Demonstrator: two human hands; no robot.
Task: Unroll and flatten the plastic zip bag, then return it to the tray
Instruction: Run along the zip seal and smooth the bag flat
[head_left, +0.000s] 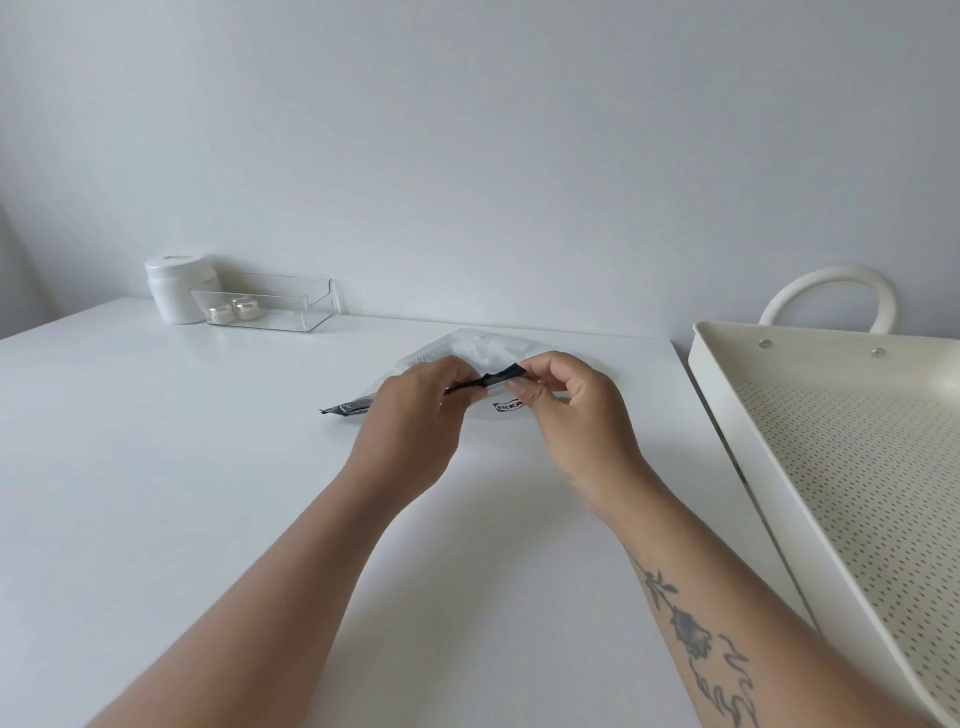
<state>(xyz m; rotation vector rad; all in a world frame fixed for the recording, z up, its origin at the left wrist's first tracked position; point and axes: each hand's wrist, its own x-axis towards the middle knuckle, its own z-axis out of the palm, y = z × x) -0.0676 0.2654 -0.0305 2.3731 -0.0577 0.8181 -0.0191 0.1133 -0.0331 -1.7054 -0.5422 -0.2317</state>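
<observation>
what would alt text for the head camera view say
Both hands pinch the dark zip strip of a clear plastic zip bag above a white table, the left hand and right hand close together. An empty perforated cream tray sits at right; a white jar and clear organizer stand far left.

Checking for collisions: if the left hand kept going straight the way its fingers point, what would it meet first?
The left hand points right along the zip bag; first it would likely meet the right hand, pinching the same black strip. Depth is uncertain.
</observation>
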